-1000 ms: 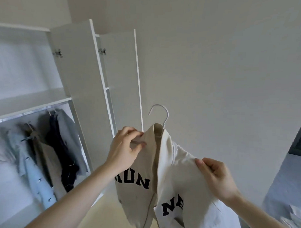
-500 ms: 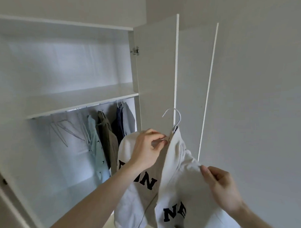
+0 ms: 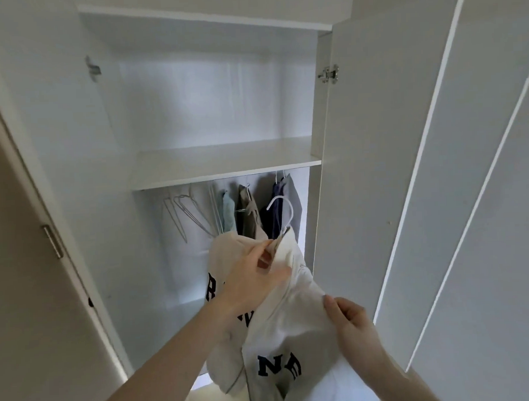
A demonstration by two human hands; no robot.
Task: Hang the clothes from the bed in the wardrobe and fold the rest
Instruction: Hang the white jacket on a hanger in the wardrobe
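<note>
White built-in wardrobe (image 3: 362,197), doors swung open, metal hinge (image 3: 329,74) on right door. Bare shelf (image 3: 220,164) across middle, another shelf up top. Left door (image 3: 25,268) beige-ish, has brushed metal handle (image 3: 53,241). Soft, kinda bluish light inside.

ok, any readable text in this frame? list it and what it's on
"NE": dark block letters low on the cream jacket, right front panel; the word runs on into a fold.
Left front panel: more dark letters, mostly hidden behind the left hand; unreadable.
No other text visible on the wardrobe.
</note>
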